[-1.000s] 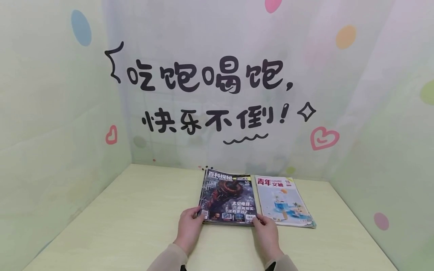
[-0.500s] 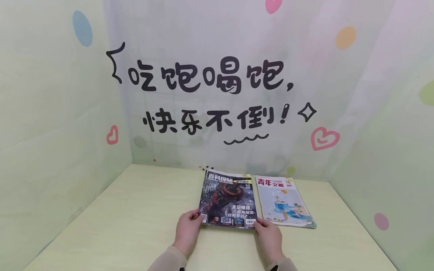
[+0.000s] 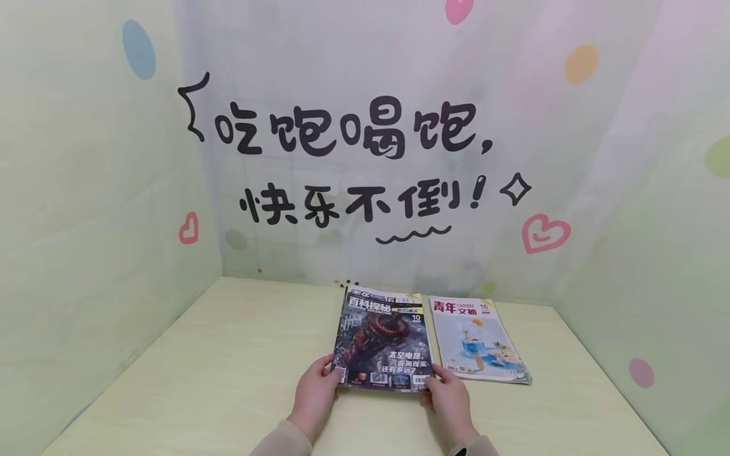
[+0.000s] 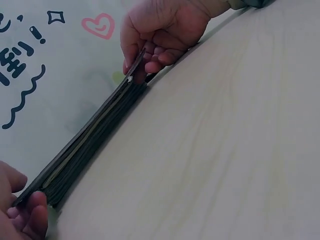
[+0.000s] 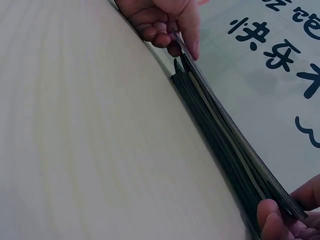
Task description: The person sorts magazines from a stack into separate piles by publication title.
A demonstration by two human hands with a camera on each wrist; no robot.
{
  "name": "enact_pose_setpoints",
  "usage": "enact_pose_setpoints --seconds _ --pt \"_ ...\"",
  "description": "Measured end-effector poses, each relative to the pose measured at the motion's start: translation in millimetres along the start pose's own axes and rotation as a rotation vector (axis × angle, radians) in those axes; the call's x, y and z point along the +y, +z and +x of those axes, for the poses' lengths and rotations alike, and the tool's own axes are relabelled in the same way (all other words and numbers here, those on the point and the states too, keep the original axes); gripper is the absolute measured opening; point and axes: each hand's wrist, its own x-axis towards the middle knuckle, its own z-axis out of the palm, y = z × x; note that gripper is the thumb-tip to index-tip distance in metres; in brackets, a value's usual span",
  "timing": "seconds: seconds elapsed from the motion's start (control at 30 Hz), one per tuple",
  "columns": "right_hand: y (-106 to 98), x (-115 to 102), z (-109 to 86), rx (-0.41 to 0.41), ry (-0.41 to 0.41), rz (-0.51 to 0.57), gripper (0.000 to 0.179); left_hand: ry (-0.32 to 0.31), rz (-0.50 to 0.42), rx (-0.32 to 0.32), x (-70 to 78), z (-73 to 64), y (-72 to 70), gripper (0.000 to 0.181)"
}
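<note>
A dark-covered magazine tops a stack in the head view. My left hand pinches its near left corner, thumb above and fingertips beneath. At the near right corner, my right hand pinches it the same way. Beyond its far edge shows a strip of another magazine underneath. Seen edge-on in the left wrist view, the stack is several magazines thick. In the right wrist view the held magazine is tilted up a little from the pile at the near side.
To the right of the stack lies a pale blue and white magazine, with its spine side near my right hand. The pale yellow table meets a printed back wall and side walls.
Both hands have drawn the dark magazine slightly toward me, and its near edge has lifted. More of the magazine beneath now shows at the far edge. The blue and white magazine has stayed put.
</note>
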Motion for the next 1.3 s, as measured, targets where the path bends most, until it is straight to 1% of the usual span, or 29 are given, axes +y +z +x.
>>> enact_pose_setpoints --seconds 0.07,0.17,0.27,0.37,0.47,0.6,0.67,0.77,0.9,1.07,1.3 --pt "0.0 0.9 -0.2 -0.033 0.013 0.055 0.055 0.002 -0.047 -0.044 -1.2 -0.5 0.3 0.050" --pt "-0.7 1.3 -0.8 -0.073 0.010 0.099 0.058 0.013 -0.099 -0.102 -2.6 -0.3 -0.6 0.056" --pt "-1.5 0.9 -1.7 -0.102 0.007 0.137 0.059 0.020 -0.163 -0.146 -3.5 0.5 -2.1 0.057" --pt "-1.7 -0.7 -2.5 -0.119 0.011 0.164 0.060 -0.001 -0.238 -0.176 -4.2 0.9 -2.9 0.056" --pt "-1.5 -2.3 -2.4 -0.109 0.013 0.178 0.060 -0.015 -0.295 -0.183 -4.1 1.0 -3.0 0.057" --pt "0.0 -2.4 -2.9 -0.101 0.006 0.218 0.059 -0.033 -0.354 -0.170 -2.6 1.0 -3.5 0.058" --pt "2.1 -2.7 -4.4 -0.101 -0.001 0.242 0.059 -0.042 -0.369 -0.154 -1.5 1.3 -4.6 0.058" --pt "7.2 -5.3 -6.5 -0.107 -0.012 0.262 0.057 -0.053 -0.368 -0.127 0.1 2.9 -7.9 0.058" --pt "17.7 -10.9 -7.0 -0.120 -0.027 0.273 0.056 -0.060 -0.371 -0.097 0.5 8.4 -15.7 0.057" --pt "36.9 -17.6 -5.3 -0.156 -0.038 0.299 0.057 -0.088 -0.369 -0.057 -1.4 18.2 -32.2 0.056" --pt "72.6 -31.9 -4.2 -0.224 -0.043 0.323 0.060 -0.119 -0.343 0.003 -7.5 35.8 -65.4 0.054"
